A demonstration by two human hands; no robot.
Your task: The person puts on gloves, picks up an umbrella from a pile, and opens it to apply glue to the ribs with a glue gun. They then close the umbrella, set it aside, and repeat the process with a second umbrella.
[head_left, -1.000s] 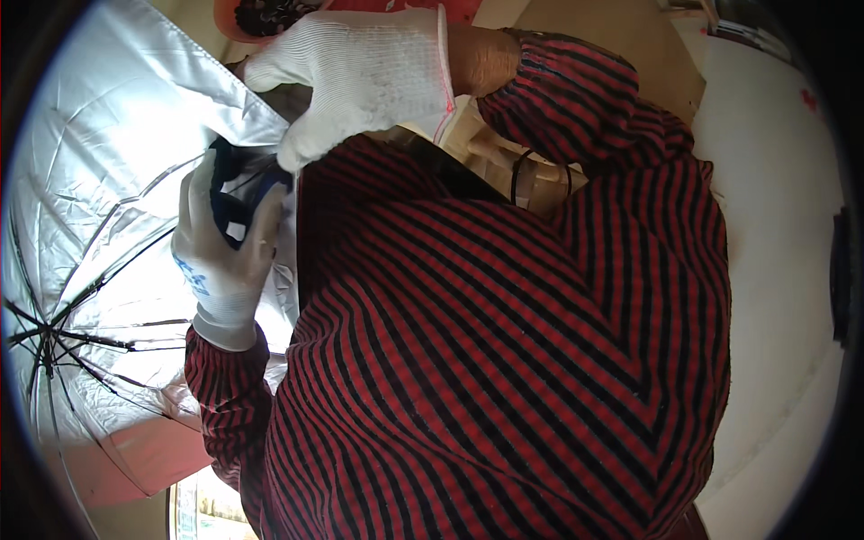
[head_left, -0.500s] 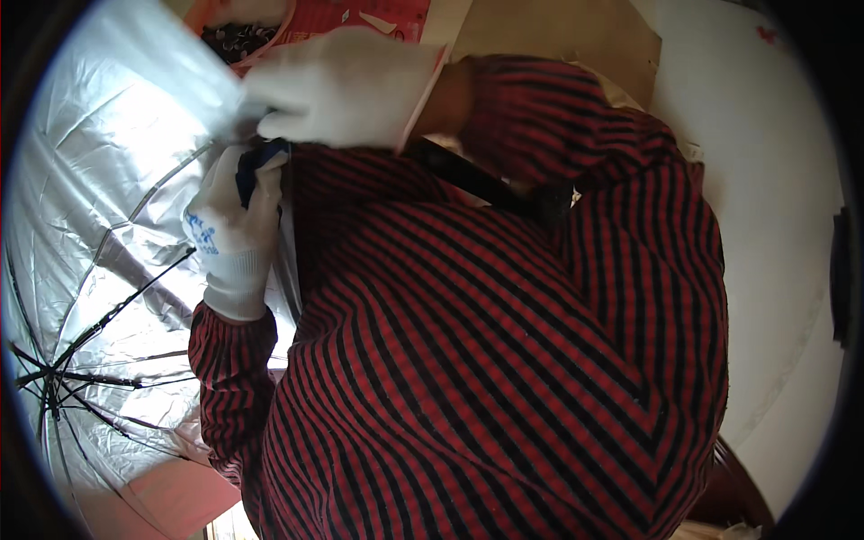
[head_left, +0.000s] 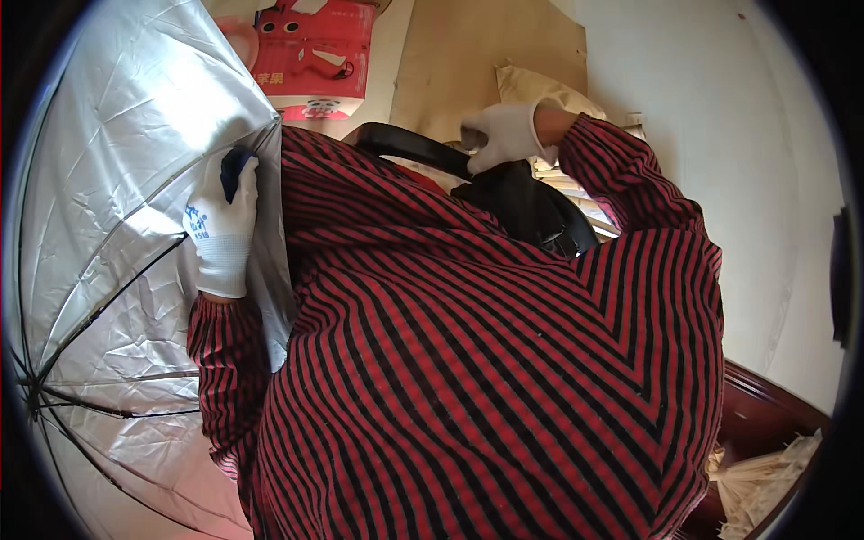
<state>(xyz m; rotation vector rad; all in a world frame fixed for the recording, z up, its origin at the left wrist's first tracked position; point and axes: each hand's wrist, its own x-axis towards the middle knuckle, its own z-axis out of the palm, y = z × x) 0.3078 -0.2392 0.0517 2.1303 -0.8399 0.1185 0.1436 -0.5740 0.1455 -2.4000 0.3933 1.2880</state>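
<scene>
At the left spreads an umbrella (head_left: 117, 207) with silver lining and thin dark ribs, its inside toward me. My left hand (head_left: 223, 216), in a white knitted glove with blue print, is closed on the umbrella's edge. Dark blue cloth shows at its fingers. My right hand (head_left: 506, 137), gloved in white too, is farther off at the upper middle, just above a crumpled black item (head_left: 517, 202) that looks like a bag. Its thumb and fingers are curved, with a gap between them, and I see nothing held there. A curved black bar (head_left: 405, 144) runs beside it.
A red printed carton (head_left: 315, 58) stands at the far side, next to a brown cardboard sheet (head_left: 490, 63). Thin pale sticks (head_left: 562, 184) lie beyond the black item. At the lower right, dark red wooden furniture (head_left: 765, 405) bears a pale bundle (head_left: 769, 486).
My right hand has moved away from my left hand, rightward to above the black item. The umbrella's edge has swung up and right, while my left hand keeps hold of it.
</scene>
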